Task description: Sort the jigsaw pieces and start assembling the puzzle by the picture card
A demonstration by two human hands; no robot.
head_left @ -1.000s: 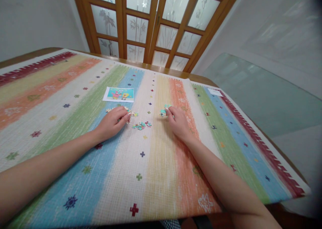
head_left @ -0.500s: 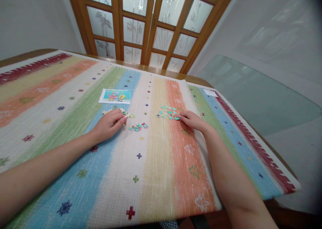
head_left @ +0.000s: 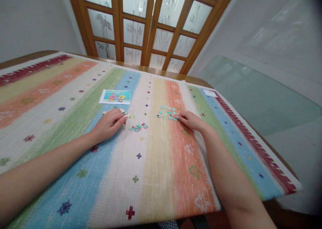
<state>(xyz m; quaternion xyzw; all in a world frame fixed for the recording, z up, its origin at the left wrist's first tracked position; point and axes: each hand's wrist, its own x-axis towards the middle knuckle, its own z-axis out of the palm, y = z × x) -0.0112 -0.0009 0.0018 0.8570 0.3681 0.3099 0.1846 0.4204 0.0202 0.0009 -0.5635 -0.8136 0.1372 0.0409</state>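
Observation:
My right hand (head_left: 188, 119) is closed in a pinch, with a teal puzzle piece (head_left: 175, 119) at its fingertips. This piece lies at the near right edge of a loose group of mostly teal puzzle pieces (head_left: 166, 112). My left hand (head_left: 112, 123) is closed, its thumb and fingers pressed together; a small pale bit shows at the tips, too small to make out. Behind and partly hidden by that hand are pale and yellow puzzle pieces (head_left: 131, 116). A mixed pile of puzzle pieces (head_left: 137, 127) lies just right of its fingertips.
A printed cartoon picture (head_left: 117, 96) lies flat beyond my left hand. The striped tablecloth (head_left: 156, 175) covers the table. A small white paper (head_left: 210, 93) is at the far right. Glazed wooden doors (head_left: 148, 24) stand behind the table, and a glass panel (head_left: 251, 91) leans at the right.
My right hand has shifted slightly left, and the teal piece at its fingertips has moved with it. The left hand has stayed almost still.

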